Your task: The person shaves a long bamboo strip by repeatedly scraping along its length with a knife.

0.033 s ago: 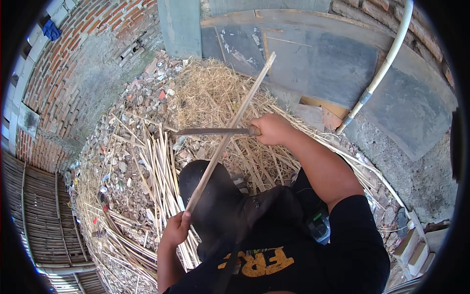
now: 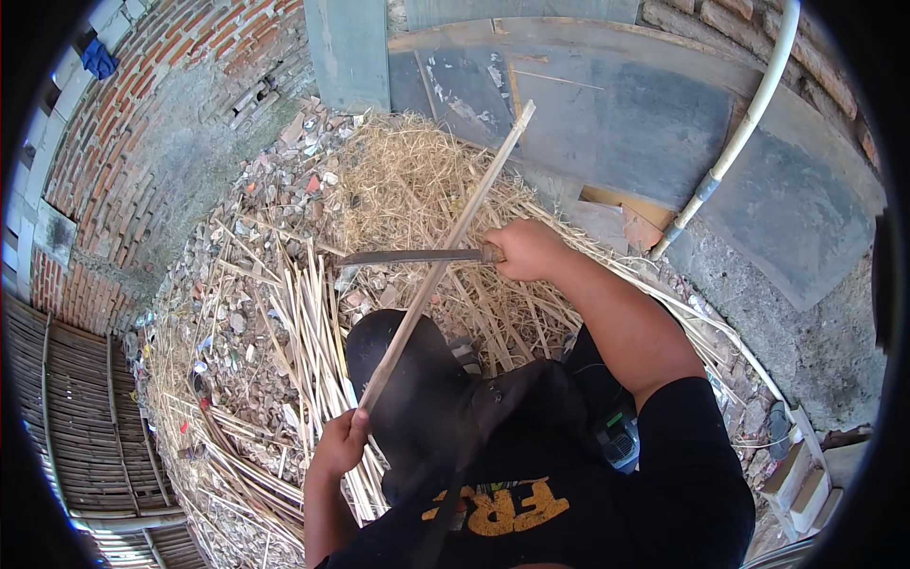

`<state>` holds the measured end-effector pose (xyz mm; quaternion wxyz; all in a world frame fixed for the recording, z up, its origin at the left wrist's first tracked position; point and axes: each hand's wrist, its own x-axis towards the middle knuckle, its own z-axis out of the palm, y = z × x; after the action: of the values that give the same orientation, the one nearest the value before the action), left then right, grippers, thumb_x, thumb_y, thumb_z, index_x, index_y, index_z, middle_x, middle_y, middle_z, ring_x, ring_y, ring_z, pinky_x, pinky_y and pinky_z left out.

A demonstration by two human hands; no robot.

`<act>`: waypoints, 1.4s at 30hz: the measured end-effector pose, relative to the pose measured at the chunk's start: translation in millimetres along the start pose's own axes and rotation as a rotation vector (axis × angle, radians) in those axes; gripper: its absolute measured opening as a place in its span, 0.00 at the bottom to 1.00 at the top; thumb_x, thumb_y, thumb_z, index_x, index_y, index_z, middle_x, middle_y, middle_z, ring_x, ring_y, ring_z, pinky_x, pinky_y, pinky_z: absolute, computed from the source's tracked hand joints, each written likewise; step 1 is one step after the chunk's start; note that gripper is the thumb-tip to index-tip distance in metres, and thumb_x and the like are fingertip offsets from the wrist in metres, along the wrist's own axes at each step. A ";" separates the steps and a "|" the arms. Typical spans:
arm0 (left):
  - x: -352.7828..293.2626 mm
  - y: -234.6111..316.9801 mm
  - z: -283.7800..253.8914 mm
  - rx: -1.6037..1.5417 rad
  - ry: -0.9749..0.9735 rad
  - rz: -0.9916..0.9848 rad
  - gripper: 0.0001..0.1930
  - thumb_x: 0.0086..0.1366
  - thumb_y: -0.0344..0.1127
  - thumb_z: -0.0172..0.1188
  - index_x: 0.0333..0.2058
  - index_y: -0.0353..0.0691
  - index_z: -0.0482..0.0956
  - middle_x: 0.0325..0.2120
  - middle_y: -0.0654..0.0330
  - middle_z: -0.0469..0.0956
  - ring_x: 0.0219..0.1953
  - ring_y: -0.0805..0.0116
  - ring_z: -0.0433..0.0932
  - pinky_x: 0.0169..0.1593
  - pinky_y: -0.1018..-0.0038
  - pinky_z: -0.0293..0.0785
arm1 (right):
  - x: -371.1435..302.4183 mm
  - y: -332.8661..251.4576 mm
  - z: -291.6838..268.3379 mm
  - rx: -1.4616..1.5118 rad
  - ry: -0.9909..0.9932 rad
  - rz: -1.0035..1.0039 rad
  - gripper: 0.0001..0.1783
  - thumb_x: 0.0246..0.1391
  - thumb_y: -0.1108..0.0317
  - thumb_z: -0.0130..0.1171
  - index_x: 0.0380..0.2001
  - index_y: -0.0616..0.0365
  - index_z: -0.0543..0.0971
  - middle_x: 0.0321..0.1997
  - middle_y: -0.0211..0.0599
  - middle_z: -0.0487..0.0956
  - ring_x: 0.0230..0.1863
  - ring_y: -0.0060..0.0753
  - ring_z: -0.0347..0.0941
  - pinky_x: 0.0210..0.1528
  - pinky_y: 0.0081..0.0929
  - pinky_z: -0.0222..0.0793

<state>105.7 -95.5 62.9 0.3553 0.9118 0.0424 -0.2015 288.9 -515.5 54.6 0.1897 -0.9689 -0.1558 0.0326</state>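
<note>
Nothing moved: left hand (image 2: 339,439) grips bamboo strip (image 2: 445,251); right hand (image 2: 524,248) grips blade (image 2: 408,256).

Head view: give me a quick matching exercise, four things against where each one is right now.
Things:
1. long bamboo strip
2. blade
3. white pipe
4. pile of split strips

Places:
A. leaning on the wall, upper right
B. on the ground, left of the knee
C. gripped low by the left hand
D. held level by the right hand, across the strip

Pairs: 1-C, 2-D, 3-A, 4-B
</note>
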 end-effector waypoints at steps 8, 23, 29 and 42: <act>3.9 -5.2 4.7 -0.019 -0.008 0.021 0.31 0.76 0.57 0.46 0.30 0.32 0.78 0.19 0.57 0.75 0.25 0.68 0.74 0.33 0.68 0.71 | 5.3 20.4 -0.8 0.205 0.071 0.050 0.16 0.44 0.64 0.64 0.39 0.53 0.81 0.29 0.48 0.81 0.37 0.55 0.80 0.40 0.50 0.75; 1.0 -7.0 13.2 -0.030 0.063 0.086 0.30 0.75 0.57 0.48 0.32 0.30 0.79 0.19 0.56 0.76 0.25 0.67 0.76 0.32 0.67 0.72 | 5.5 21.1 -5.1 0.222 0.046 0.014 0.15 0.43 0.65 0.64 0.37 0.53 0.82 0.31 0.47 0.82 0.37 0.53 0.80 0.42 0.47 0.75; -2.0 -2.9 10.5 0.007 0.066 0.088 0.30 0.75 0.57 0.47 0.32 0.30 0.79 0.19 0.55 0.76 0.25 0.67 0.75 0.32 0.67 0.72 | -0.4 12.7 -6.3 0.277 0.129 0.077 0.14 0.44 0.63 0.64 0.37 0.52 0.82 0.31 0.46 0.82 0.37 0.54 0.80 0.41 0.47 0.75; 3.2 -11.3 11.1 -0.087 0.018 0.051 0.29 0.76 0.56 0.46 0.30 0.33 0.78 0.19 0.61 0.74 0.25 0.72 0.72 0.32 0.71 0.70 | 6.6 21.9 3.2 0.358 0.046 0.090 0.10 0.46 0.65 0.62 0.34 0.51 0.83 0.31 0.44 0.82 0.35 0.49 0.80 0.40 0.45 0.74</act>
<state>102.5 -94.7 47.1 0.3994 0.8980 0.0310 -0.1821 301.1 -531.6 43.3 0.3607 -0.9262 -0.0997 0.0463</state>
